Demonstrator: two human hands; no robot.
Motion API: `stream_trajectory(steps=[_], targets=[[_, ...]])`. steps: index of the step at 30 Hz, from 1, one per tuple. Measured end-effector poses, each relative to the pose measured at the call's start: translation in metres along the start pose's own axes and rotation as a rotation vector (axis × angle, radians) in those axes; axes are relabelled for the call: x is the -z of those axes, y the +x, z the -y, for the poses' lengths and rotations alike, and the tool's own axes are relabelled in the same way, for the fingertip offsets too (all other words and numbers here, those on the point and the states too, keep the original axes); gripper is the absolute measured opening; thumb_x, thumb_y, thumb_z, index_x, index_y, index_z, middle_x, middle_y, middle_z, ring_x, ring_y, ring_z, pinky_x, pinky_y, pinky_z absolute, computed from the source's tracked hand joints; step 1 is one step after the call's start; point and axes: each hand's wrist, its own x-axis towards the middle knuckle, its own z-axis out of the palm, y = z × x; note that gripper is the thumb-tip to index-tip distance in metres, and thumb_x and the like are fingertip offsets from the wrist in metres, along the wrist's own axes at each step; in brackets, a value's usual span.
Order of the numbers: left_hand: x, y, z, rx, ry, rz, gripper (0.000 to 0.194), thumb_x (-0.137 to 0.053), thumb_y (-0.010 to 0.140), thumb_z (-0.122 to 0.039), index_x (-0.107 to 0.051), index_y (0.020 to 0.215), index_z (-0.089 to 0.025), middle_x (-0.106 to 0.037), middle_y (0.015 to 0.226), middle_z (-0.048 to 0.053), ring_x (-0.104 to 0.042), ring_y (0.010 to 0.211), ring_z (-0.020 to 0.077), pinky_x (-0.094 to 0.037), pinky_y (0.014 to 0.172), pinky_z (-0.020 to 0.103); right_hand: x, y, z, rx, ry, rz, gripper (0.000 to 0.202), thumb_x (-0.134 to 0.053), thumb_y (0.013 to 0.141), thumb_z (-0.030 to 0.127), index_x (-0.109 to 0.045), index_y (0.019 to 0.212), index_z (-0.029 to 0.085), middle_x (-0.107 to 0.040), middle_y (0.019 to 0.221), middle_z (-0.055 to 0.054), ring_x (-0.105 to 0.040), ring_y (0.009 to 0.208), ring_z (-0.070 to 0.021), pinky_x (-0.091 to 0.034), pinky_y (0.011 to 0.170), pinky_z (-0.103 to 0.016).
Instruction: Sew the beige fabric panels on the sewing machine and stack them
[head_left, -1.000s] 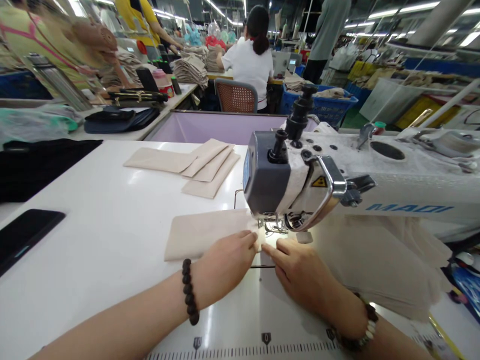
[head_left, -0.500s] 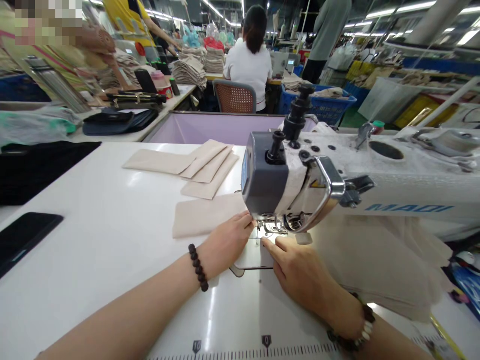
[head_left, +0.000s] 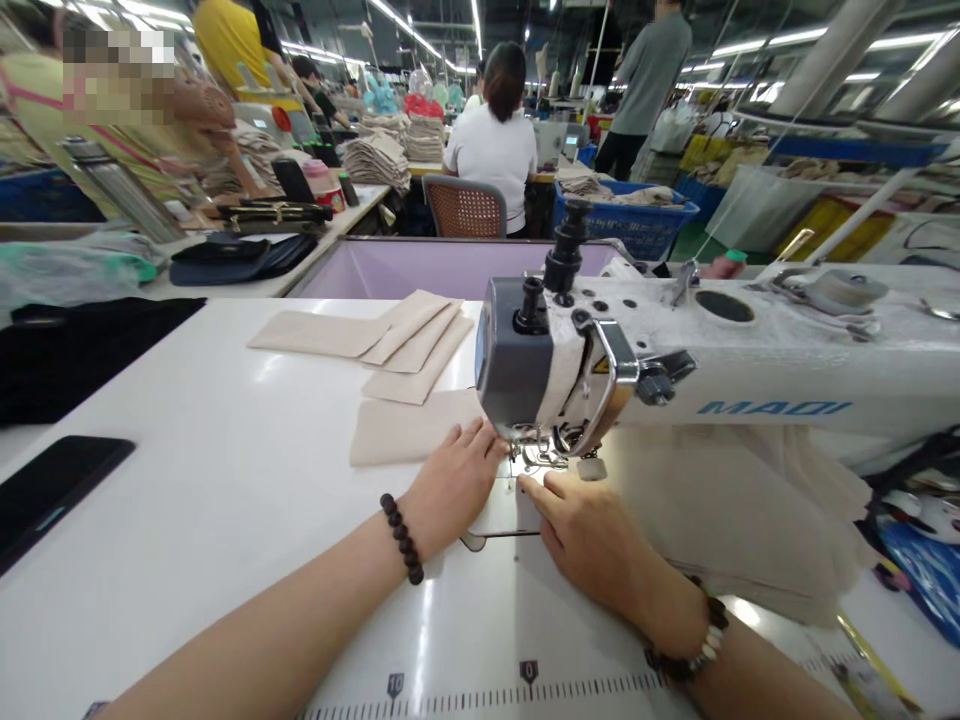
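Note:
A beige fabric piece [head_left: 409, 428] lies flat on the white table, its right end passing behind the sewing machine head [head_left: 517, 350]. My left hand [head_left: 459, 482] rests palm down at that piece's near right edge, fingers extended toward the presser foot [head_left: 536, 455]; its fingertips are partly hidden by the machine. On the metal needle plate [head_left: 499, 515], my right hand [head_left: 589, 525] lays its stretched index finger just in front of the needle, with the other fingers loosely bent. I see nothing held in it. More beige fabric [head_left: 720, 510] is heaped under the machine arm, beyond my right hand.
Several folded beige pieces [head_left: 412, 345] fan out behind the machine's left side. A black phone [head_left: 60, 495] and black cloth [head_left: 82, 350] lie at left. A printed ruler scale [head_left: 465, 702] runs along the front. Beyond a lilac trough [head_left: 420, 268], a person in white [head_left: 491, 140] sits.
The view has shifted slightly, putting the machine a little farther left. My left fingers are somewhat more spread; my right hand keeps its place by the needle.

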Motion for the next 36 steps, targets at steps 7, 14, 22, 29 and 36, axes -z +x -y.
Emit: stream_trajectory(steps=[7,14,22,29,36], targets=[[0.008,-0.016,0.003,0.123,0.161,0.082,0.038,-0.034,0.085,-0.001,-0.045,0.121,-0.005,-0.045,0.127,0.024,-0.046,0.116,0.0316,-0.043,0.088,0.046,0.001,-0.002,-0.001,-0.004,0.028,-0.025,0.031,-0.041,0.08,0.012,-0.057,0.106,0.019,-0.06,0.081,-0.003,-0.051,0.074,-0.0161,-0.033,0.065,-0.028],[0.0,-0.088,-0.014,-0.01,0.086,0.202,0.053,-0.036,0.077,0.004,-0.039,0.13,-0.006,-0.033,0.136,0.022,-0.036,0.123,0.0358,-0.039,0.095,0.051,0.002,-0.005,-0.003,-0.009,0.063,-0.057,0.027,-0.039,0.08,0.012,-0.058,0.099,0.018,-0.058,0.079,-0.003,-0.05,0.073,-0.0153,-0.033,0.065,-0.027],[0.066,-0.122,0.026,0.42,-0.91,-0.26,0.056,-0.044,0.082,-0.021,-0.028,0.136,-0.024,-0.062,0.112,0.007,-0.063,0.093,0.0242,-0.052,0.082,0.039,0.0,-0.005,-0.002,-0.003,0.037,-0.063,0.027,-0.04,0.078,0.011,-0.058,0.096,0.019,-0.057,0.079,-0.002,-0.05,0.074,-0.0147,-0.033,0.065,-0.027],[0.018,-0.11,0.045,0.526,-0.857,-0.318,0.059,-0.039,0.085,-0.029,-0.017,0.138,-0.015,-0.048,0.127,0.018,-0.055,0.106,0.0283,-0.051,0.083,0.045,0.004,-0.006,-0.001,0.015,0.024,-0.067,0.024,-0.039,0.08,0.011,-0.058,0.093,0.019,-0.057,0.079,-0.001,-0.05,0.073,-0.0146,-0.034,0.065,-0.027],[-0.005,-0.103,0.01,-0.017,-0.127,-0.075,0.029,-0.049,0.087,-0.021,-0.053,0.115,-0.015,-0.051,0.124,0.012,-0.05,0.112,0.0256,-0.044,0.095,0.043,0.004,-0.008,-0.002,0.048,0.045,-0.055,0.027,-0.04,0.081,0.012,-0.056,0.1,0.02,-0.056,0.079,-0.001,-0.048,0.074,-0.0149,-0.033,0.065,-0.027]])
